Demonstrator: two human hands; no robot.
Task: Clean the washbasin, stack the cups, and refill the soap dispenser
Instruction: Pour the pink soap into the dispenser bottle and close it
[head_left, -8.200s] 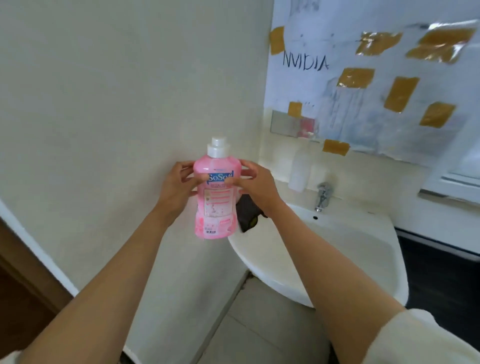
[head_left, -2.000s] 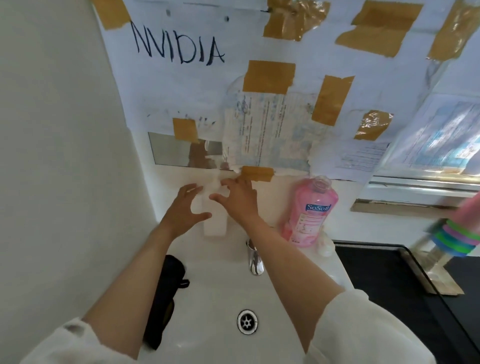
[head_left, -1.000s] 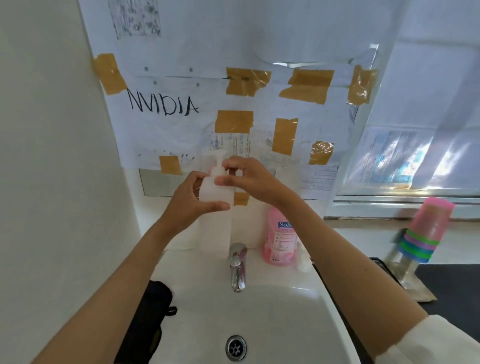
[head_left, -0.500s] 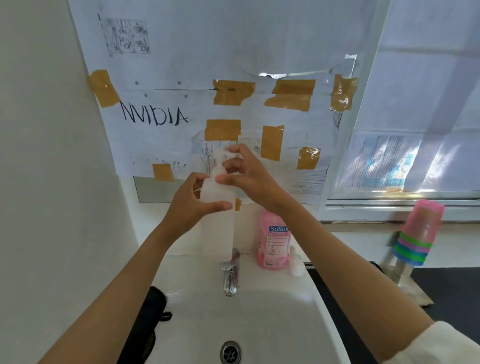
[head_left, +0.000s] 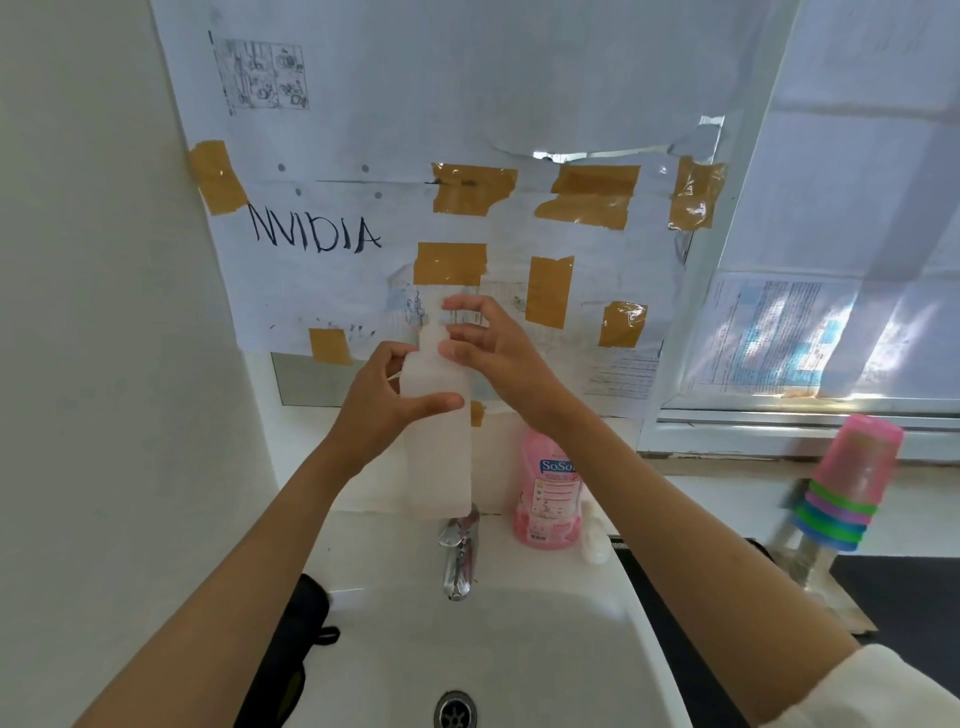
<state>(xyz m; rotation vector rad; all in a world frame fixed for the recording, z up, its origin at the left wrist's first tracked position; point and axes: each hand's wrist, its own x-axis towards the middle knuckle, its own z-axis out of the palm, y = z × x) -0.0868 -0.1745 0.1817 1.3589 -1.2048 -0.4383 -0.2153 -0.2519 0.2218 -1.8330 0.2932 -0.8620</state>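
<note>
Gripping the white soap dispenser above the tap, my left hand wraps its body; my right hand pinches its top. White washbasin below, taped papers behind.

White washbasin, round metal drain at bowl bottom. Chrome tap on back ledge, centre. Pink soap bottle upright on ledge right of tap; small white cap just beside it. Black bag draped over left rim. Dark counter right of basin, carrying inverted stack of coloured cups on stand.
</note>
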